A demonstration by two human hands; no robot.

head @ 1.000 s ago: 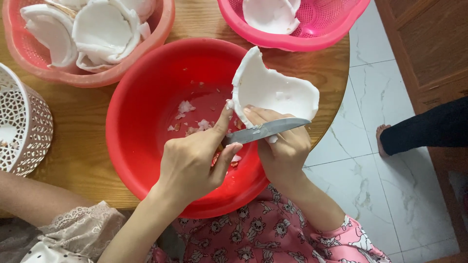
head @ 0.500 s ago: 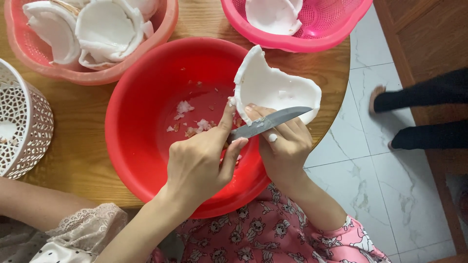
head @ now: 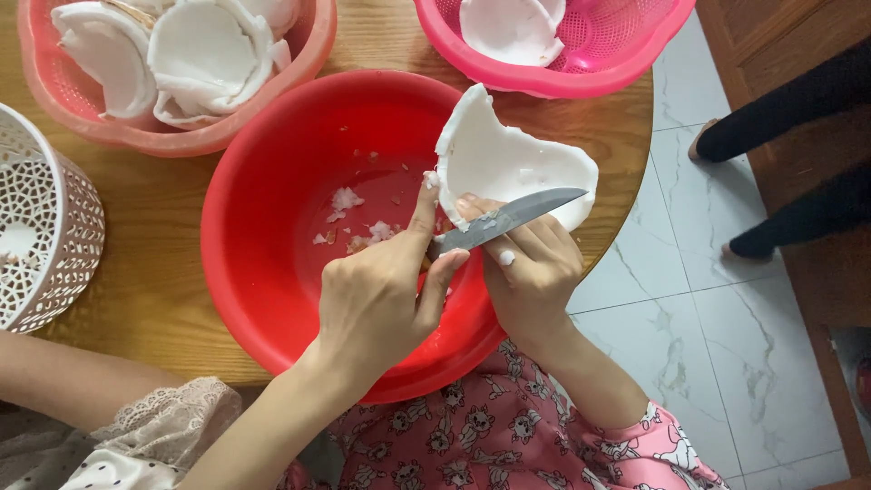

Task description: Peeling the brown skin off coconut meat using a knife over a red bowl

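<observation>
white coconut piece (head: pixel 508 163), steel knife (head: pixel 504 220) across it

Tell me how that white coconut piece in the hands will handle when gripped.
The coconut piece looks stiff: it keeps its curved shell shape above the right hand. Thin edges probably snap, as the chips in the red basin suggest. Likely moist, possibly slippery.

Our left hand (head: pixel 376 295) comes up from the bottom, back facing up. Its fingers are curled shut and its thumb (head: pixel 423 204) sticks straight up. Our right hand (head: pixel 531 263) sits just beside it, touching it. Its fingers are bent and closed too. Both wrists are bent a little, and both arms reach in from below.
</observation>
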